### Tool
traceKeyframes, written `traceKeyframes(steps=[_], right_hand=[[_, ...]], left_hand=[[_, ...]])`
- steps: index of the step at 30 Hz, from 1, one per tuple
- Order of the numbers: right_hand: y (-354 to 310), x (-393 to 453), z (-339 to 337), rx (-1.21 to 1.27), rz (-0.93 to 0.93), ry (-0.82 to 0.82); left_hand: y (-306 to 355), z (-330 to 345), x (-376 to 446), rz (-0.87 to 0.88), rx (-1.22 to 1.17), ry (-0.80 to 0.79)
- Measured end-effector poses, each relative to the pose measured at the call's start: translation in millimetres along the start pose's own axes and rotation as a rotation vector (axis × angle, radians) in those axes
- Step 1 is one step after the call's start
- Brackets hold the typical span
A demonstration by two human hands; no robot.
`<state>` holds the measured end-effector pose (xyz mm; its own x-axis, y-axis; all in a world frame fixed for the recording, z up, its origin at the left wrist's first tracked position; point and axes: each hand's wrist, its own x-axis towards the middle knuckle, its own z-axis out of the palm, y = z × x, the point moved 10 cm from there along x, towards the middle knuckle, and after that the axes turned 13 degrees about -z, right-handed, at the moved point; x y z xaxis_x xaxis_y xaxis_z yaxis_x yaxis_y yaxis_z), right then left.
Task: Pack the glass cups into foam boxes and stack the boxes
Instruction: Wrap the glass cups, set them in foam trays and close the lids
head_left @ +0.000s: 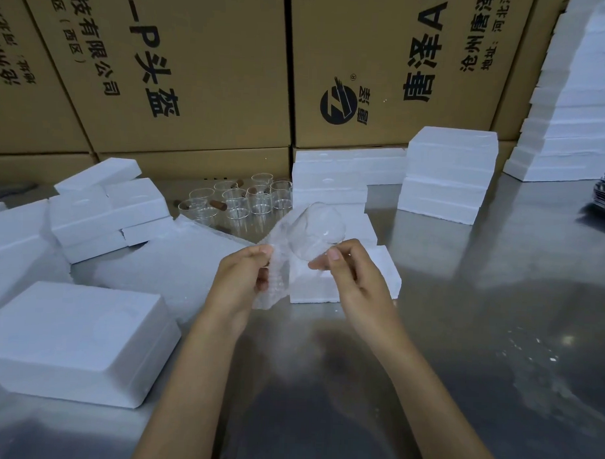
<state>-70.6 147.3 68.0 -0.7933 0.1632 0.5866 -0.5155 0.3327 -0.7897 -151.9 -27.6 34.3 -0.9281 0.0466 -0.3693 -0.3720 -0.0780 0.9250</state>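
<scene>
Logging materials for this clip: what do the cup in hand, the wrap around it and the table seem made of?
Cup: clear glass by the look, see-through with bright glints. Wrap, pinched by the left hand: translucent bubbled plastic, probably bubble wrap. Table: brushed metal, likely stainless steel, mirroring the foam boxes.

My hands hold a glass cup (315, 229) just before the open foam box (344, 282); left of that box lie foam lids (78, 334), behind it stand glass cups (240, 203), foam stacks (447, 172), then cardboard cartons (197, 71)
</scene>
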Motion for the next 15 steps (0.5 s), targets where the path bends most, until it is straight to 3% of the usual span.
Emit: traceKeyframes(steps=[4,7,9,12,15], right_hand=[[-7,-1,-4,-0.267,-0.091,-0.084],[-14,-3,0,-0.456,-0.161,-0.154],[-19,-4,1,-0.623,-0.204,-0.167],[-18,-5,-2,-0.728,-0.157,-0.124],[-2,-3,-16,-0.468,0.026,0.032]], left_hand=[[2,4,2,-0.035,-0.256,-0.143],[13,10,-6,0.030,-0.292,-0.205],[23,15,-16,0.125,-0.219,-0.216],[40,28,-36,0.367,0.103,-0.198],[48,51,-57,0.558,0.318,-0.237]])
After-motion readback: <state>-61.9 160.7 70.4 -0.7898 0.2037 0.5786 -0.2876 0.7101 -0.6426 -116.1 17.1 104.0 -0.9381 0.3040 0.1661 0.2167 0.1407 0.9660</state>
